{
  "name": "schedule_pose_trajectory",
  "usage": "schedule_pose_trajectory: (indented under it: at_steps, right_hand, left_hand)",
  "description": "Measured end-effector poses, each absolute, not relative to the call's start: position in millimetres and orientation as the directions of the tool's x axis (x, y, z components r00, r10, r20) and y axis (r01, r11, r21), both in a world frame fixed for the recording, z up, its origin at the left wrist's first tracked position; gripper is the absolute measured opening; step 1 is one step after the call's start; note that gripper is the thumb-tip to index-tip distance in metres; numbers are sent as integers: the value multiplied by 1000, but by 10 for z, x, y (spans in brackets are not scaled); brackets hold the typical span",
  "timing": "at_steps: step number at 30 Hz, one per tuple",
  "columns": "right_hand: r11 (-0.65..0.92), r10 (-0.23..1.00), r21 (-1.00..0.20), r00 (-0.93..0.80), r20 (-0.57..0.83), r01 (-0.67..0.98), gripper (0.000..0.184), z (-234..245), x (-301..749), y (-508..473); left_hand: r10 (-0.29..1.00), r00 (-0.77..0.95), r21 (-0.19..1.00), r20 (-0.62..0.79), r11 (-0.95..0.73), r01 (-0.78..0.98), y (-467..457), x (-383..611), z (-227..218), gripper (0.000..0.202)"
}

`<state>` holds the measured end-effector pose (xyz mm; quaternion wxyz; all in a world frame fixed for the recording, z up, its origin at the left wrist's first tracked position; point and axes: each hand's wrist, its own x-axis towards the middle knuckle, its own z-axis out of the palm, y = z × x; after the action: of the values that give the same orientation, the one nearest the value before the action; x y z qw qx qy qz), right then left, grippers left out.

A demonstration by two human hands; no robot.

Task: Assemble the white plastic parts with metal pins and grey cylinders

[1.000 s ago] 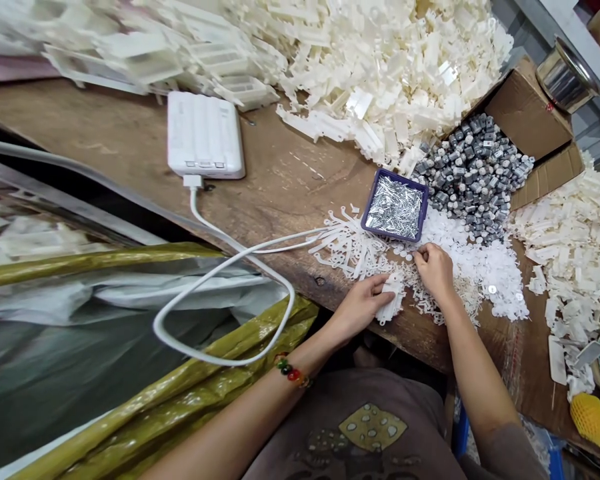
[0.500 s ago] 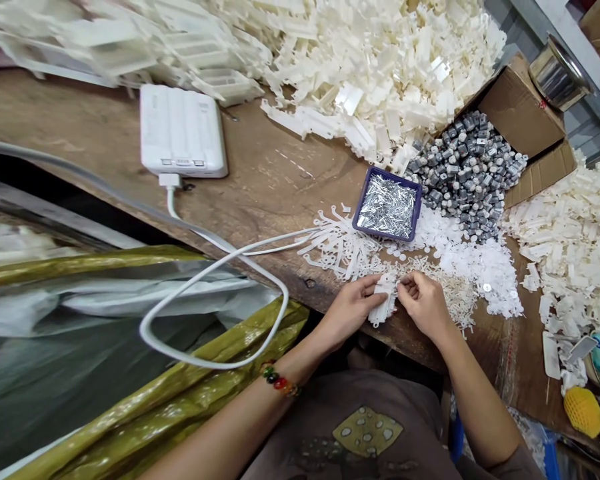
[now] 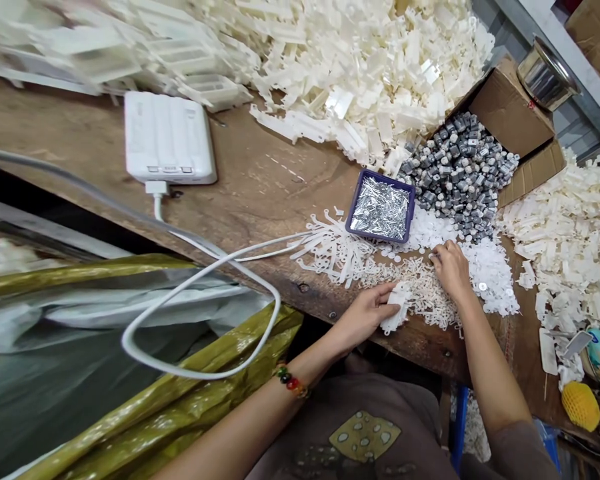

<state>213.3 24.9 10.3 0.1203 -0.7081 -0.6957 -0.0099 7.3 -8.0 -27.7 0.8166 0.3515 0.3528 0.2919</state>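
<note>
At the bench edge [image 3: 310, 293], a white plastic part [image 3: 396, 312] was pinched by the left hand [image 3: 364, 315] between thumb and fingers, apparently to leave its face clear. Right of that grip, pale clips [image 3: 425, 290] were heaped, seemingly for easy reach; beyond them, the right hand [image 3: 453, 268] was curled beside white discs [image 3: 491, 273]; its hold, if any, could not be told.

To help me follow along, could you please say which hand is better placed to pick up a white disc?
Probably the right hand: it is beside the white discs, while the left hand holds a white plastic piece.
</note>
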Motion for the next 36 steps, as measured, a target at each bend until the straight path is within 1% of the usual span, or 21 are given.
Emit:
schedule_pose_trajectory:
  at_steps: [1, 2, 3, 5, 6, 7, 9, 11, 15, 21, 26, 30, 36]
  right_hand:
    - [9, 984, -204, 28, 178, 979, 6, 97, 2138, 239]
    - [18, 985, -290, 33, 171, 957, 6, 90, 2122, 203]
    - [28, 987, -403, 38, 155, 915, 6, 83, 2086, 145]
    - [56, 993, -625, 24, 119, 779, 8, 73, 1971, -17]
    - [77, 992, -694, 14, 125, 715, 9, 71, 1901, -107]
    - [107, 988, -728, 12, 157, 678, 11, 70, 1828, -194]
    - [177, 964, -708, 26, 265, 683, 12, 69, 1694, -334]
    - [220, 939, -645, 20, 342, 732, 12, 66, 1593, -416]
    - [248, 927, -538, -37, 372, 806, 12, 38, 1510, -456]
    - [264, 900, -443, -54, 432, 857, 16, 4, 1499, -480]
    - [262, 891, -460, -30, 452, 848, 16, 13, 1486, -497]
    - [231, 919, -467, -35, 392, 853, 17, 22, 1499, -489]
    - [226, 928, -463, -45, 369, 857, 19, 0, 1465, -511]
  left_hand:
    - [725, 580, 776, -372, 586, -236, -87, 108, -287, 61]
    - [728, 576, 771, -373, 588, -245, -90, 136, -296, 61]
    - [728, 575, 766, -373, 592, -252, -92, 158, -304, 61]
    - [727, 580, 762, -368, 593, -259, -90, 179, -313, 62]
    - [728, 579, 766, -366, 589, -257, -88, 182, -315, 62]
    - [733, 574, 775, -364, 581, -250, -85, 182, -317, 61]
    - [752, 554, 798, -358, 554, -238, -82, 180, -323, 58]
    - [775, 536, 820, -336, 520, -238, -82, 180, -333, 55]
    - [795, 537, 846, -282, 470, -252, -87, 183, -344, 51]
    - [781, 549, 826, -297, 499, -262, -93, 171, -326, 54]
    - [772, 555, 808, -310, 522, -275, -88, 168, -325, 54]
    - [785, 540, 820, -302, 503, -274, -89, 168, -312, 53]
    - [782, 539, 824, -315, 507, -254, -104, 162, -264, 50]
